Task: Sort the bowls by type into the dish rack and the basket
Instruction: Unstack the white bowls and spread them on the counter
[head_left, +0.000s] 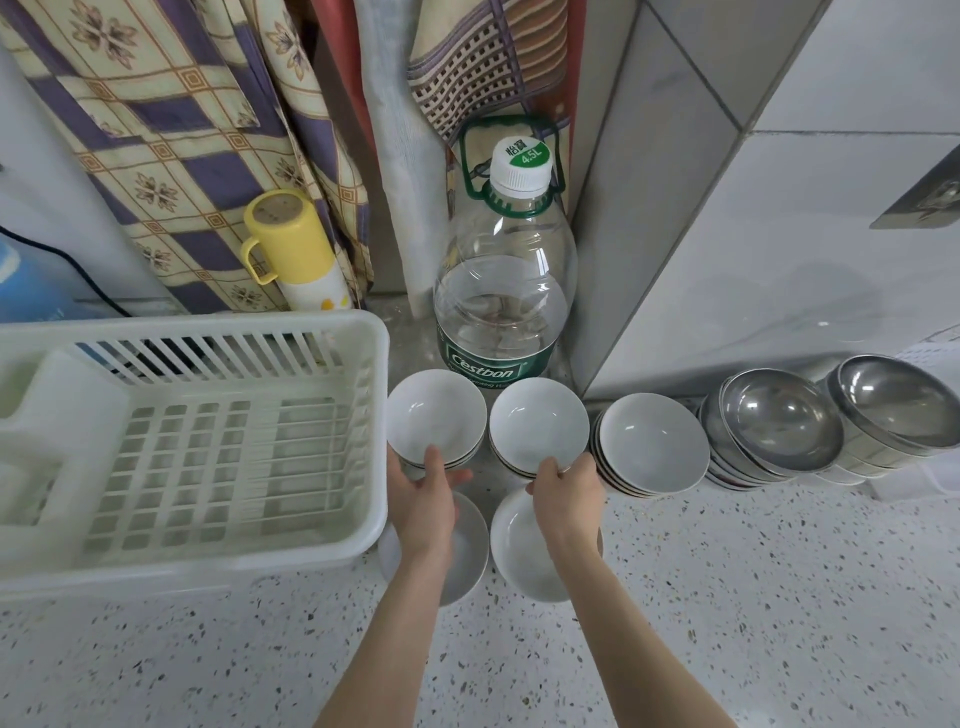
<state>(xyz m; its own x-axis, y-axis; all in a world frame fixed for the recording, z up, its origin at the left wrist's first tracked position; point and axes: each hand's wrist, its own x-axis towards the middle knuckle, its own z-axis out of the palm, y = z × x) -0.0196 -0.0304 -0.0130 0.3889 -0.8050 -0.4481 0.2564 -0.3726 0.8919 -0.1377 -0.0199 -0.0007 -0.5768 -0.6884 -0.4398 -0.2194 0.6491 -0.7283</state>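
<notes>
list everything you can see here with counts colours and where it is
white plastic dish rack: one, white, counter left, nothing in it
white ceramic bowl stacks: three, counter back, middle
single white ceramic bowls: two, under the forearms
stainless steel bowl stacks: two, silver, right by the tiled wall
clear water bottle: one, green label, white cap, behind the bowls
yellow-lidded flask: one, behind the rack
patterned cloths: hanging at back
left hand: grips leftmost stack
right hand: grips middle stack

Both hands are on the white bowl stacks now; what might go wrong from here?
1. Each hand, left hand and right hand, pinches only the near rim of a stack of white ceramic bowls, so lower bowls may slip.
2. The tall clear plastic water bottle stands right behind and could get knocked.
</notes>
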